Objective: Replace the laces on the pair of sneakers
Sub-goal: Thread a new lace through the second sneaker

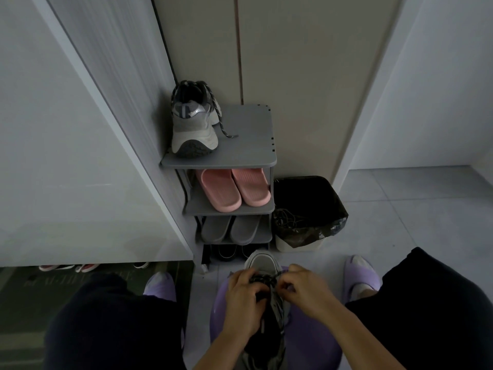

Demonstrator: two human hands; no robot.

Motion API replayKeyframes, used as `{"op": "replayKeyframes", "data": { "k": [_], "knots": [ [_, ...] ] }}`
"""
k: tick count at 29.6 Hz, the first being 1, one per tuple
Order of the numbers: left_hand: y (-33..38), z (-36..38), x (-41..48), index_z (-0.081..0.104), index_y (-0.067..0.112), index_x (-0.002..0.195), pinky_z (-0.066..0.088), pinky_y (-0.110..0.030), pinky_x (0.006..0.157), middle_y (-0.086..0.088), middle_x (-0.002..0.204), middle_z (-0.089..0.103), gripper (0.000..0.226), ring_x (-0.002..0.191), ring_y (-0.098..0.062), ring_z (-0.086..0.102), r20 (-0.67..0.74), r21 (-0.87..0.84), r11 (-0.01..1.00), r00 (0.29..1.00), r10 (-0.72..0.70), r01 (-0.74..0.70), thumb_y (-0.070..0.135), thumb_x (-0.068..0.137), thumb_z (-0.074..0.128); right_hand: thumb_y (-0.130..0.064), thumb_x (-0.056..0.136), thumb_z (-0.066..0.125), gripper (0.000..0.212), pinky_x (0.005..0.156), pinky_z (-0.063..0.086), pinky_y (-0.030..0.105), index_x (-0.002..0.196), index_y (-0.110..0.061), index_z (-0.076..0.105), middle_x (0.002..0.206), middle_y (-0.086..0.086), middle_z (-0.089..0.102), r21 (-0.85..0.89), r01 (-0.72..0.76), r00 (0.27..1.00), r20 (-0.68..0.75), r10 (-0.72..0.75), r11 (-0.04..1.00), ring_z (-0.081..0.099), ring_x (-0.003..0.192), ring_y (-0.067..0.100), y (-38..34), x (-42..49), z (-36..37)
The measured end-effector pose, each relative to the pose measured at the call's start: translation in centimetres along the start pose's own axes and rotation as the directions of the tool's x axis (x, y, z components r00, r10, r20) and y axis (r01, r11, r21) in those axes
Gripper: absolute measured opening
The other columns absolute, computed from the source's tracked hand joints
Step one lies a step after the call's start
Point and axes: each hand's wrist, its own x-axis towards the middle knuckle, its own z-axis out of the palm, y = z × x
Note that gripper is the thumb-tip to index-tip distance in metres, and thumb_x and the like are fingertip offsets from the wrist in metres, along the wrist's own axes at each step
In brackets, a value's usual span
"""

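The sneaker (262,263) lies along the stool (316,340), toe pointing away. Its lace (264,278) crosses between left hand (243,299) and right hand (306,289), both pinching it, equally near.

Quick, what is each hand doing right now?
Left hand: closed, fingers curled on the lace of the sneaker.
Right hand: closed, pinching the same lace.

a rack (248,145) beside a bin (301,243) holds pink slippers (234,189) above grey slippers (230,228).
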Motion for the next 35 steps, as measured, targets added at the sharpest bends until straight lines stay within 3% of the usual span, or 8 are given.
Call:
{"op": "replayKeyframes", "data": {
  "k": [4,8,14,16,19,25,31,35],
  "knots": [
    [0.0,0.0,0.3,0.074,0.015,0.088,0.028,-0.016,0.089,0.000,0.121,0.059,0.016,0.115,-0.025,0.046,-0.008,-0.012,1.000,1.000,0.021,-0.021,0.009,0.076,0.066,-0.028,0.092,0.049,0.022,0.057,0.029,0.013,0.104,-0.019,0.064,0.096,-0.008,0.047,-0.110,0.038,0.999,-0.030,-0.041,0.993,0.056,0.097,0.016,-0.8,0.1,0.0],
    [-0.5,0.2,0.4,0.070,0.016,0.095,0.020,0.002,0.084,0.014,0.121,0.043,0.015,0.112,-0.004,0.029,0.034,-0.074,0.997,0.999,-0.001,0.003,0.017,0.084,0.060,-0.037,0.087,0.057,0.028,0.083,0.043,0.018,0.109,-0.019,0.060,0.090,-0.016,0.038,0.186,-0.101,0.995,0.013,0.101,0.977,0.049,0.088,0.005,-0.5,0.1,1.2],
    [-0.3,-0.5,0.1,0.055,0.035,0.064,0.027,-0.002,0.089,0.022,0.109,0.049,0.038,0.108,0.000,0.047,0.024,-0.383,0.906,0.982,-0.187,0.182,0.002,0.081,0.063,-0.062,0.040,0.045,0.067,0.092,0.037,0.028,0.098,-0.029,0.040,0.104,-0.008,0.038,0.400,-0.304,0.927,-0.084,0.365,0.865,0.040,0.104,0.012,-0.8,-1.5,3.1],
    [0.1,-2.3,0.5,0.056,0.019,0.068,0.042,-0.009,0.082,0.015,0.100,0.062,0.028,0.095,0.000,0.060,0.021,-0.665,0.696,0.939,-0.344,0.270,-0.003,0.086,0.054,-0.056,0.047,0.050,0.046,0.081,0.038,0.028,0.083,-0.029,0.039,0.093,-0.007,0.040,0.376,-0.343,0.909,-0.097,0.404,0.861,0.044,0.093,0.014,-0.6,-1.7,2.8],
    [0.1,-6.8,2.5,0.045,0.007,0.072,0.057,-0.021,0.063,-0.011,0.071,0.067,0.026,0.065,-0.017,0.069,0.075,-0.973,0.137,0.821,-0.566,0.184,-0.007,0.091,0.034,-0.038,0.079,0.059,0.029,0.067,0.037,0.028,0.063,-0.025,0.038,0.068,-0.008,0.047,0.340,-0.384,0.920,0.063,0.386,0.859,0.049,0.075,0.014,-0.9,-1.7,3.0],
    [-4.1,-18.9,4.3,0.042,0.013,0.063,0.041,-0.014,0.041,0.002,0.055,0.050,0.025,0.038,-0.005,0.045,-0.057,-0.983,-0.103,0.777,-0.628,-0.155,0.002,0.055,0.062,-0.025,0.084,0.058,0.035,0.058,0.032,0.025,0.057,-0.018,0.037,0.056,-0.002,0.042,0.410,-0.378,0.923,0.103,0.370,0.830,0.040,0.058,0.009,-0.5,-1.7,2.8],
    [-6.1,-19.4,1.9,0.038,0.013,0.068,0.021,-0.013,0.027,0.001,0.048,0.050,0.026,0.029,-0.003,0.032,0.050,-0.977,0.123,0.749,-0.661,0.174,0.005,0.092,0.030,-0.027,0.084,0.060,0.034,0.059,0.031,0.025,0.059,-0.019,0.039,0.059,-0.006,0.042,0.434,-0.376,0.926,0.138,0.352,0.819,0.037,0.057,0.005,-0.9,-1.3,2.7],
    [-4.7,-15.4,-2.3,0.048,0.002,0.075,0.022,-0.010,0.032,-0.004,0.045,0.052,0.021,0.030,-0.008,0.033,0.324,-0.671,0.496,0.820,-0.473,0.551,0.007,0.095,0.040,-0.029,0.084,0.064,0.025,0.059,0.034,0.019,0.073,-0.018,0.044,0.068,-0.005,0.047,0.557,-0.343,0.939,0.171,0.300,0.757,0.043,0.063,0.007,-1.1,-1.3,2.7]
  ]
}}
